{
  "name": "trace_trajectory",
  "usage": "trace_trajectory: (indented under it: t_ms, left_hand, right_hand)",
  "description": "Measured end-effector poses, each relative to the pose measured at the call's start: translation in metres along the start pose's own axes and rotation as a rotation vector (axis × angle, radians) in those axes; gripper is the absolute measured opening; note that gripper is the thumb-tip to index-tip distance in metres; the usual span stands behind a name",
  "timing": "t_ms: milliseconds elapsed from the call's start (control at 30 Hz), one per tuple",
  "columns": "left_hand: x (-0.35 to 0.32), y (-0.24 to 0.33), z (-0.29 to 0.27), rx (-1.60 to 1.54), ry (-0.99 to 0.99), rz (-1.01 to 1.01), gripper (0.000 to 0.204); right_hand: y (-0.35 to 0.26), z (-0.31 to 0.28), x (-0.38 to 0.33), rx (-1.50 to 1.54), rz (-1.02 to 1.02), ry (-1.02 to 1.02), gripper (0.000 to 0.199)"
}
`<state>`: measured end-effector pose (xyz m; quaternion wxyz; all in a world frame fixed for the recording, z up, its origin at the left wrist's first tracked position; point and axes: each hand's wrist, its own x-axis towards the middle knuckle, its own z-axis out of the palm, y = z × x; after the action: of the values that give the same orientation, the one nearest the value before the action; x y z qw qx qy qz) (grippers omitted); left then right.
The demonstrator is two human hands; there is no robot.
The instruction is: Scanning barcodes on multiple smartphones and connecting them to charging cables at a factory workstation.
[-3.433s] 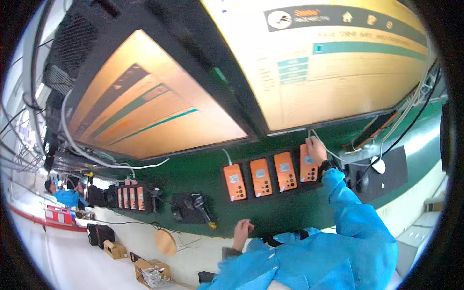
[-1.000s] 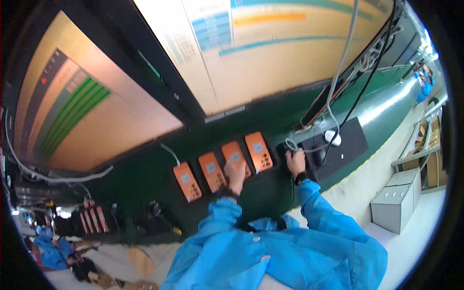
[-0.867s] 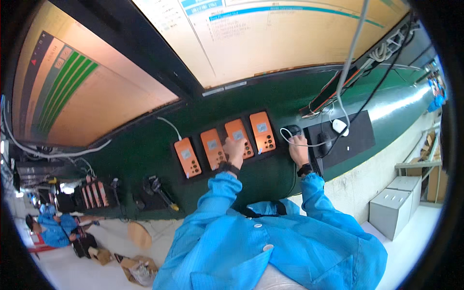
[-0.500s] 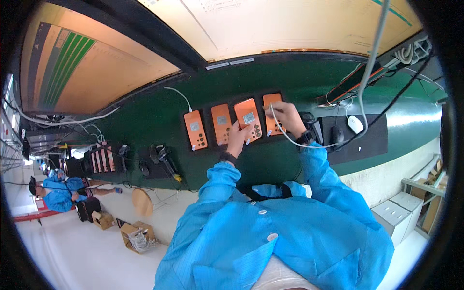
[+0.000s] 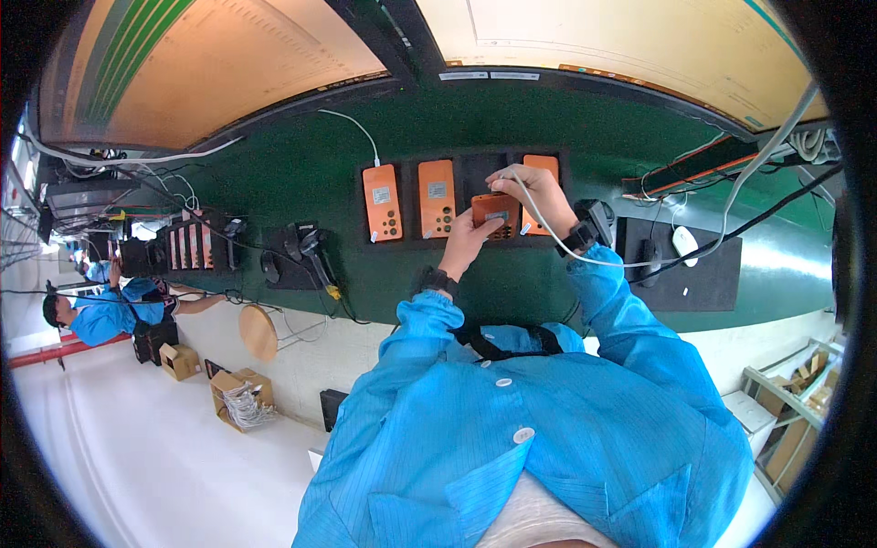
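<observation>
My left hand (image 5: 463, 245) is closed on an orange phone (image 5: 491, 208), which is raised and tilted over a bare slot of a dark tray (image 5: 487, 166). My right hand (image 5: 541, 194) pinches the end of a white cable (image 5: 598, 261) at the phone's upper edge; whether the plug is in the phone I cannot tell. Two orange phones lie in the tray to the left, the outer one (image 5: 382, 203) with a white cable in its top end and the inner one (image 5: 437, 198) without. Another orange phone (image 5: 540, 165) lies on the right, partly covered by my right hand.
Two large monitors (image 5: 621, 36) stand behind the tray. A white mouse (image 5: 684, 242) and a dark mouse (image 5: 650, 257) rest on a black mat at right, crossed by cables. On the left are a handheld scanner (image 5: 315, 258), a stool (image 5: 258, 332) and a person in blue (image 5: 100, 318).
My left hand has lifted the third phone off the tray and tipped its top end up. My right hand has brought the cable end to the phone. The view has shifted.
</observation>
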<state>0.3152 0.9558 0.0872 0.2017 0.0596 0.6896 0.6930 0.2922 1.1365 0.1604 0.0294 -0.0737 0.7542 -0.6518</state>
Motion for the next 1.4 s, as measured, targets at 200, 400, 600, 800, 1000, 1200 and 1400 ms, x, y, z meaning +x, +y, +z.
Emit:
trace_trajectory:
  t_ms: [200, 400, 600, 800, 1000, 1200, 1400]
  left_hand:
    - [0.003, 0.005, 0.000, 0.114, -0.006, -0.027, 0.024]
    - [0.000, -0.005, 0.000, 0.009, -0.014, -0.009, 0.023]
    - [0.027, 0.000, 0.006, -0.008, -0.012, -0.002, 0.028]
    - [0.076, 0.002, -0.009, 0.109, 0.056, -0.034, 0.052]
    - [0.002, 0.001, -0.090, 0.521, 0.225, 0.452, 0.038]
    - [-0.104, -0.016, -0.214, 0.499, 0.422, 0.075, 0.020]
    - [-0.162, -0.048, -0.275, 0.680, 0.590, -0.056, 0.046]
  right_hand:
    - [-0.010, -0.004, -0.004, -0.069, -0.010, -0.009, 0.017]
    - [-0.017, 0.000, -0.004, -0.165, -0.090, -0.072, 0.016]
    - [0.025, 0.014, -0.037, -0.329, -0.052, 0.319, 0.039]
    - [0.026, 0.036, -0.135, -0.312, 0.340, 0.258, 0.028]
    - [-0.035, 0.145, -0.087, -0.076, 0.425, 0.148, 0.029]
    - [0.030, 0.227, 0.093, -0.303, 0.234, 0.209, 0.033]
    - [0.084, 0.257, 0.177, -0.920, 0.290, 0.226, 0.043]
